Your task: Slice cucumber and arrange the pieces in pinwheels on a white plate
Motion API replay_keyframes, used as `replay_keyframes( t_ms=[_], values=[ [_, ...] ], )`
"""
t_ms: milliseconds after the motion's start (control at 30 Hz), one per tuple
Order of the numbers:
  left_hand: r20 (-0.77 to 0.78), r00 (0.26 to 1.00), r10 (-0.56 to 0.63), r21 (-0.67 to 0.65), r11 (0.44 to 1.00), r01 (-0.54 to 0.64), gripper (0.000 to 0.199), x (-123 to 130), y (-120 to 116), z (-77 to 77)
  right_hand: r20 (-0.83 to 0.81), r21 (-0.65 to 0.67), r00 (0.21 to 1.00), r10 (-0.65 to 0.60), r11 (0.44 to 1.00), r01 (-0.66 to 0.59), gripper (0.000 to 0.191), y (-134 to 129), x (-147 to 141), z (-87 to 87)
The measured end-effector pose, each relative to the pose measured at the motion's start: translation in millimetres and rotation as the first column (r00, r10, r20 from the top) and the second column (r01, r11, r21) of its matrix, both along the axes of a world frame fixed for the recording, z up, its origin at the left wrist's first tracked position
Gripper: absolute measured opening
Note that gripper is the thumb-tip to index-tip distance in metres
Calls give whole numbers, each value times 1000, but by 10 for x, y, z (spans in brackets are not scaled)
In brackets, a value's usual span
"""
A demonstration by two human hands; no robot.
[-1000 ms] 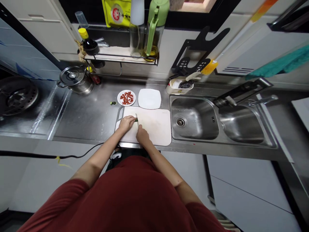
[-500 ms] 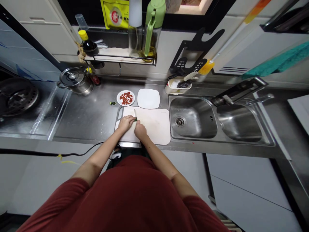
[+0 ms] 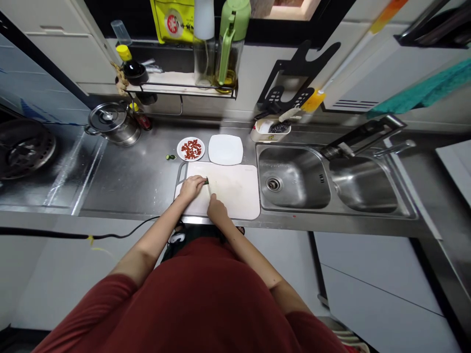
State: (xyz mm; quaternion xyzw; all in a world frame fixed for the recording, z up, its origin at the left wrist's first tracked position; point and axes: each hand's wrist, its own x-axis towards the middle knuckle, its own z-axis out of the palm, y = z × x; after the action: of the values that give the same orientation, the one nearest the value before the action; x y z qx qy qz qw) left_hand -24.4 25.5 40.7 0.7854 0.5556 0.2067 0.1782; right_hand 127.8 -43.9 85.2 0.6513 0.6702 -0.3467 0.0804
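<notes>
My right hand point(image 3: 217, 211) is closed around the handle of a small knife point(image 3: 209, 188), whose pale blade points away from me over the white cutting board point(image 3: 239, 191). My left hand point(image 3: 192, 188) presses its fingertips on a small dark green piece of cucumber point(image 3: 206, 181) at the board's left half. The blade's tip is beside or against that piece; I cannot tell which. Behind the board stand a round white plate point(image 3: 202, 151) with diced red bits point(image 3: 191, 148) on it and a squarish white plate point(image 3: 225, 149). Cucumber ends point(image 3: 170, 157) lie on the counter to the left.
A double sink point(image 3: 294, 206) with a faucet point(image 3: 364, 137) is to the right. At the left back stand a lidded pot point(image 3: 112, 125) and a red bottle point(image 3: 143, 120). A wall shelf point(image 3: 176, 89) holds bottles above the plates. A utensil holder point(image 3: 270, 135) sits behind the sink.
My right hand has drawn back toward me and slightly right, bringing the knife blade nearer. My left hand stays on the cucumber piece.
</notes>
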Motion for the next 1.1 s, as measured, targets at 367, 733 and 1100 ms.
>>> replay_keyframes(
  t_ms=[367,733,1100],
  values=[
    [11,1000,5,-21,1000,-4,28,1,11,-2,-26,53,999,-19,998,20,37,378,-154,1],
    [4,1000,-4,-12,1000,4,28,1,1,27,-36,70,999,-16,997,19,37,406,-159,17],
    [-1,1000,3,-17,1000,-3,28,1,3,7,-13,21,1000,-11,1000,11,36,9,-20,-5]
  ],
)
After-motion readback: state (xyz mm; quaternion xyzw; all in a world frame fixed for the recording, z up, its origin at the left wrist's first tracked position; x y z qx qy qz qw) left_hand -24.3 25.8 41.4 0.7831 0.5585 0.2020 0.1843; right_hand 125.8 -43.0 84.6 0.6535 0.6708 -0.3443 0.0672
